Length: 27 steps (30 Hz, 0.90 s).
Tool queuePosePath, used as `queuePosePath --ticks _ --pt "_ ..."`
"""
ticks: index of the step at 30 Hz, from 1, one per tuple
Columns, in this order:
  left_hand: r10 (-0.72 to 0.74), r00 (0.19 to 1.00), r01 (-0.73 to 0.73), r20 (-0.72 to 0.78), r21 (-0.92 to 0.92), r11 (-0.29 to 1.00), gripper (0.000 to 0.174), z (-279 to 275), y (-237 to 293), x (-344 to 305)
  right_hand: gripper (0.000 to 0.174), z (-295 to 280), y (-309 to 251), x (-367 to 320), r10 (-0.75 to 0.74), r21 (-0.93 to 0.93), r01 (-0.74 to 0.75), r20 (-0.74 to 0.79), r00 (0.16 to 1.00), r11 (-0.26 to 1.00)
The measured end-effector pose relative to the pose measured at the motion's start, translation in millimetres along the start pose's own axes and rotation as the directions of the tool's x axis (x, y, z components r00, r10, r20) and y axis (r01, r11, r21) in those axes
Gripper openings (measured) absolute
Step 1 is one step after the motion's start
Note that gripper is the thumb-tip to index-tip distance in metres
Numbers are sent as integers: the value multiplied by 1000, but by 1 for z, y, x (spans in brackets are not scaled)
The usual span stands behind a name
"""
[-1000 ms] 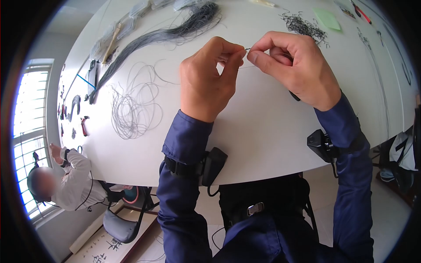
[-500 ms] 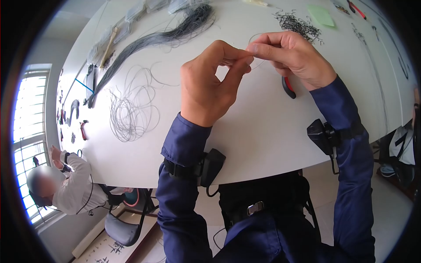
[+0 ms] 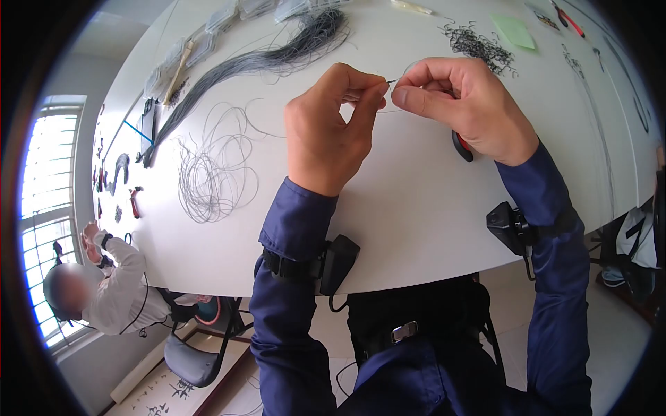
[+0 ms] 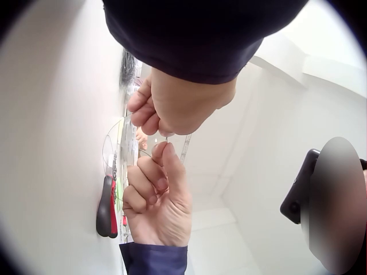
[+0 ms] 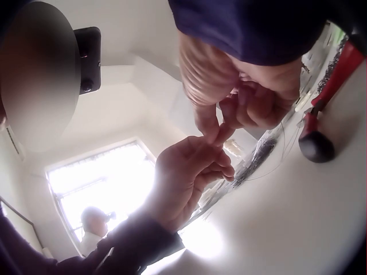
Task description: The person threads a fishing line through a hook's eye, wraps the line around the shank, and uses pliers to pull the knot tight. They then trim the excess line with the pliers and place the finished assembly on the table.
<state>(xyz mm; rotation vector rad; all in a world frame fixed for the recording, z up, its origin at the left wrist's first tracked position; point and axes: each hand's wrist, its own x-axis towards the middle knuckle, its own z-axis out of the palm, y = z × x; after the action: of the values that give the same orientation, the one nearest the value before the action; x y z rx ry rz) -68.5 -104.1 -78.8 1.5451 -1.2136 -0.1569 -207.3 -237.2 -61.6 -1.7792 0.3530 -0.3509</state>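
In the head view my left hand (image 3: 331,132) pinches a small thin dark piece (image 3: 391,81) between thumb and index fingertip, its end sticking out toward the right. Facing it across a narrow gap, my right hand (image 3: 461,104) pinches thin line with thumb and forefinger; the other fingers curl into the palm. A fine loop of line (image 3: 409,70) bows out behind the right fingertips. Below the right hand, red-and-black-handled pliers (image 3: 461,147) lie on the table, partly covered by it. The left wrist view shows the pliers (image 4: 106,209) beside the right hand (image 4: 160,192).
A loose coil of line (image 3: 215,180) lies left of the hands, below a long grey bundle of strands (image 3: 229,66). Small black hooks (image 3: 479,45) are heaped beyond the right hand, beside a green paper (image 3: 515,31). Another person (image 3: 118,284) sits at left.
Half a second ago the fingertips of both hands met; now they are slightly apart, with the dark piece showing between them. The right hand has moved slightly down, toward the body.
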Motion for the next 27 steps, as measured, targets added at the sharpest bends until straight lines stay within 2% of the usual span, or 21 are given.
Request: queuePosePath --ticks 2,5,8,11,17,21,24,27 --pt "12 999 -14 41 52 999 6 -1 -1 0 21 -5 -16 -4 54 -184 -51 11 998 982" --pt "30 995 -38 96 86 996 7 -1 2 0 20 -6 -17 -5 -26 -204 13 -59 998 979" --pt "67 985 -84 156 100 991 7 -3 8 -1 23 -5 0 1 -168 -123 156 -91 982 980" --pt "123 975 -146 186 115 983 7 -3 13 -1 25 -7 11 6 -221 -15 220 -71 973 975" --pt "176 971 -194 162 106 975 7 -3 19 -3 26 -15 1 4 65 174 -76 65 996 982" --pt "169 982 -173 82 34 984 10 1 12 -3 27 -14 6 4 114 209 -127 73 991 970" --pt "79 992 -80 99 7 997 7 -3 13 -3 27 -11 6 4 127 189 -136 59 990 973" --pt "60 996 -61 66 15 998 6 -4 10 -2 25 -9 0 3 124 142 -130 47 991 981"
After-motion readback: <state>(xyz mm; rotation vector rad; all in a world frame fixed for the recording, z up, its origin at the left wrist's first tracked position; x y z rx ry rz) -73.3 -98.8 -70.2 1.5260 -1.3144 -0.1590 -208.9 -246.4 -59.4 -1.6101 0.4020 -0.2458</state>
